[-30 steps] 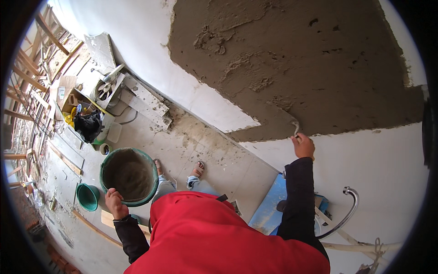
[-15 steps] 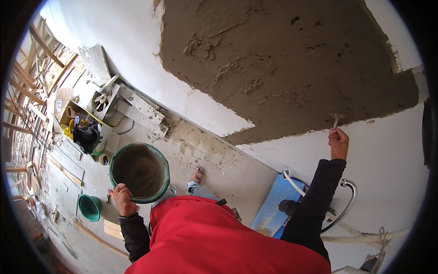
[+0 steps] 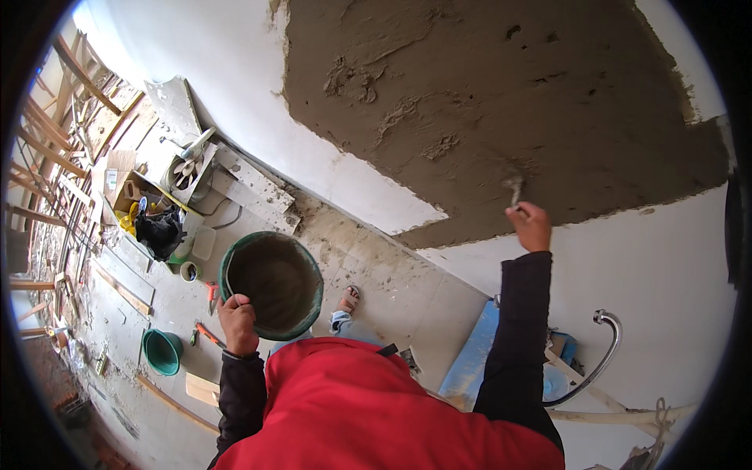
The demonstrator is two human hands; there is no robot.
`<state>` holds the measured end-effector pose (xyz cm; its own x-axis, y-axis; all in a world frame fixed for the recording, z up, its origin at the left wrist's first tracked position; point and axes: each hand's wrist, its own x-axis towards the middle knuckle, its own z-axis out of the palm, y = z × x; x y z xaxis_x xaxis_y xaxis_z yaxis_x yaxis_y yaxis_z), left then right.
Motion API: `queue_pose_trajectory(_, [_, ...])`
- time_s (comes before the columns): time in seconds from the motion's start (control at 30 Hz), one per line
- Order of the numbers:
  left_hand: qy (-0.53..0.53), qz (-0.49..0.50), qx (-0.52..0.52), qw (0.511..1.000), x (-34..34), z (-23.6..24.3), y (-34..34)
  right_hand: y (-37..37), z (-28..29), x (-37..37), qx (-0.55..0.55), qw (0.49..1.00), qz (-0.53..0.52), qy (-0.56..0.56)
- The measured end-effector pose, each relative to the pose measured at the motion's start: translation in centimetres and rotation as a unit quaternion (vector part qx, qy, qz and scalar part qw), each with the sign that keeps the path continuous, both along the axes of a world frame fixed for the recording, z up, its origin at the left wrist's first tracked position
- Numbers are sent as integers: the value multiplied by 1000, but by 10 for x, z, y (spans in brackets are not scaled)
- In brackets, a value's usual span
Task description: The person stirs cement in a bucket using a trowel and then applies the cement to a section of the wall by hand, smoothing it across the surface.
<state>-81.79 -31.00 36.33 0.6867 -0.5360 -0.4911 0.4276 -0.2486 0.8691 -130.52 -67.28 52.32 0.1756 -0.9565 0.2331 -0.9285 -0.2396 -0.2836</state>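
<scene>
My right hand (image 3: 529, 223) grips the handle of a trowel (image 3: 516, 186), whose blurred blade is on the wet grey mortar (image 3: 470, 94) spread over the white wall (image 3: 345, 176). My left hand (image 3: 239, 317) is closed on the rim and wire handle of a dark green bucket (image 3: 309, 274) with grey mortar inside, held out in front of my body above the tiled floor. A smaller green bucket (image 3: 162, 352) stands on the floor to the left of my left hand, and orange-handled tools (image 3: 210, 335) lie between them.
A dusty fan (image 3: 186, 168), a box of bags and containers (image 3: 157, 223), and leaning boards (image 3: 243, 188) line the wall's foot. Timber scraps (image 3: 55, 157) fill the far left. A blue board (image 3: 466, 352), curved chrome pipe (image 3: 607, 345) and wooden battens (image 3: 619, 415) are at the lower right.
My right hand with the trowel first moved right, then back left and upward over the mortar. My left hand has carried the bucket rightward and upward in the view.
</scene>
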Motion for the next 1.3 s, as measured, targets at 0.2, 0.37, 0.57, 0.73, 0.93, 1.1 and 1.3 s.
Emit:
queue_pose_trajectory(0.2, [-59,-95,48,993,-21,25,-35,36,39,64,124,990,63,-34])
queue_pose_trajectory(0.37, [-101,-164,35,981,-43,54,-65,82,-19,168,249,919,224,209])
queue_pose_trajectory(0.57, [-132,-212,44,967,-62,56,-85,120,-105,229,323,863,244,300])
queue_pose_trajectory(0.73, [-117,-212,19,970,-66,65,-93,126,-125,237,405,844,236,262])
queue_pose_trajectory(0.93, [-64,-204,34,976,-58,66,-94,120,-150,162,423,844,306,124])
queue_pose_trajectory(1.1, [9,-182,25,983,-48,73,-91,125,-130,169,409,876,230,107])
queue_pose_trajectory(1.3, [-97,-148,58,982,-30,44,-63,87,-85,134,354,879,317,39])
